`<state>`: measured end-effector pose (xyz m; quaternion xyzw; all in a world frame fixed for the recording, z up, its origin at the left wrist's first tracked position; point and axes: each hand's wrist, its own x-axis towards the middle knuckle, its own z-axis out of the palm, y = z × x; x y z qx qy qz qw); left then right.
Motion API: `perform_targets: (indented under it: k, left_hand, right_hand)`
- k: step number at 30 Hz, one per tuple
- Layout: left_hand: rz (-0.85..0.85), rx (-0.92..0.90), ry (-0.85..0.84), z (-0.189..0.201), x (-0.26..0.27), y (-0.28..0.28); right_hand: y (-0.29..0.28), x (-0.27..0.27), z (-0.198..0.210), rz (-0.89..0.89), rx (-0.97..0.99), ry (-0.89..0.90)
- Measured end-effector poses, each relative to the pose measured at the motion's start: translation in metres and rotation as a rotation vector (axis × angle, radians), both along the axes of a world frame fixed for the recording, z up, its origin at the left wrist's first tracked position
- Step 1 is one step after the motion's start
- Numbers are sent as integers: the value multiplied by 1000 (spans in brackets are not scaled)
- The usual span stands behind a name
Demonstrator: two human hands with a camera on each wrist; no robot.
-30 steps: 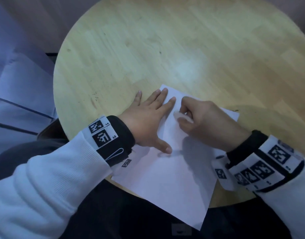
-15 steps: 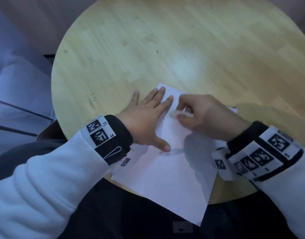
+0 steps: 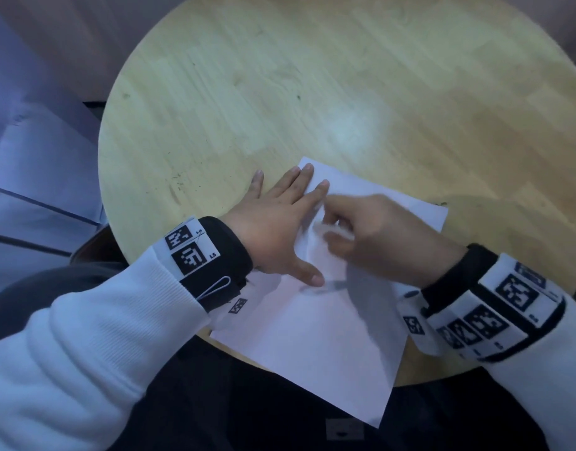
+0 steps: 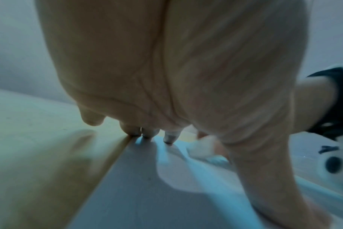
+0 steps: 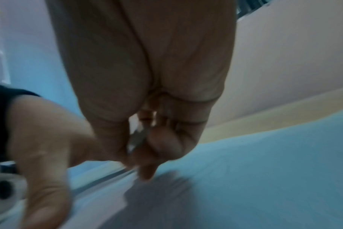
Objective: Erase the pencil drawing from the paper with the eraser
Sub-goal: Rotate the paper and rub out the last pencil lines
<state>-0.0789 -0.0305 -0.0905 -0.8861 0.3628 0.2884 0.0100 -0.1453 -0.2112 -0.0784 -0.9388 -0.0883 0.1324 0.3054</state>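
From above, the left hand [image 3: 276, 236] lies flat, fingers spread, pinning the paper [image 3: 312, 340] while the right hand [image 3: 377, 236] pinches the eraser [image 3: 333, 231] just beside its forefinger; both wrist views agree, so short, light strokes away from that bracing palm should avoid creasing.

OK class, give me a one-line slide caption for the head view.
Left hand flat on the paper, right hand pinching a white eraser on a round wooden table.

Left hand [image 4: 166, 69] flat, fingertips [image 4: 168, 137] on paper [image 4: 147, 193] edge — wood table [image 4: 39, 139] beside, blurred.
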Motion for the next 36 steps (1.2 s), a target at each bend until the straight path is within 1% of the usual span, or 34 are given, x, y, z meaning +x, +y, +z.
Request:
perform_targets:
  k: [1, 2, 3, 6, 7, 8, 10, 12, 13, 14, 15, 18, 20, 21, 23, 25, 26, 27, 29, 30, 31, 32, 34, 35, 36]
  left_hand:
    - [2, -4, 3, 0, 0, 0]
    - [2, -3, 3, 0, 0, 1]
    - [0, 2, 2, 0, 0, 0]
    - [-4, 22, -2, 1, 0, 0]
    - [-5, 27, -3, 1, 0, 0]
    - [-6, 29, -4, 1, 0, 0]
    - [-4, 22, -4, 1, 0, -1]
    - [0, 12, 5, 0, 0, -1]
    - [1, 12, 7, 0, 0, 0]
    - [-1, 15, 7, 1, 0, -1]
    - [-3, 17, 4, 1, 0, -1]
    - [-7, 17, -7, 1, -1, -1]
    - [-9, 18, -9, 2, 0, 0]
    - [-8, 18, -8, 1, 0, 0]
    - [0, 11, -1, 1, 0, 0]
    - [4, 9, 5, 1, 0, 0]
    - [3, 12, 4, 0, 0, 0]
    - [0, 16, 2, 0, 0, 0]
    - [-3, 17, -5, 0, 1, 0]
    - [-4, 16, -6, 0, 1, 0]
    - [-4, 15, -4, 0, 1, 0]
    - [-3, 13, 1, 0, 0, 0]
    - [1, 6, 7, 0, 0, 0]
    - [1, 8, 7, 0, 0, 0]
    - [0, 13, 7, 0, 0, 0]
  right_hand:
    - [3, -5, 1, 70, 6, 70]
    - [1, -5, 2, 101, 8, 117]
    - [-5, -2, 2, 84, 4, 120]
    - [-27, 13, 1, -113, -30, 16]
    - [-30, 13, 0, -151, -40, -17]
    - [-28, 11, -2, -153, -39, -36]
    - [-14, 2, -1, -61, -13, -13]
    - [-1, -7, 0, 71, 5, 77]
    - [-1, -7, 1, 108, 0, 108]
    - [-6, -3, 2, 104, -12, 110]
    - [-14, 2, 3, 63, -29, 95]
    - [-36, 15, 3, -135, -64, 17]
    - [-32, 12, 0, -163, -61, -22]
    - [-24, 8, -1, -126, -52, -21]
    - [-9, -1, -1, -3, -17, 40]
    - [-10, 0, 1, 72, -13, 104]
    - [-17, 5, 1, 48, -27, 106]
    - [-24, 10, 2, -13, -36, 85]
    - [-33, 16, 1, -144, -52, 1]
    - [-31, 13, 0, -158, -51, -23]
    - [-25, 9, 0, -121, -49, -15]
    - [-16, 3, 0, -45, -37, 17]
    - [-5, -6, 1, 90, -15, 111]
    - [-6, -4, 2, 102, -21, 122]
    - [-13, 1, 2, 76, -39, 100]
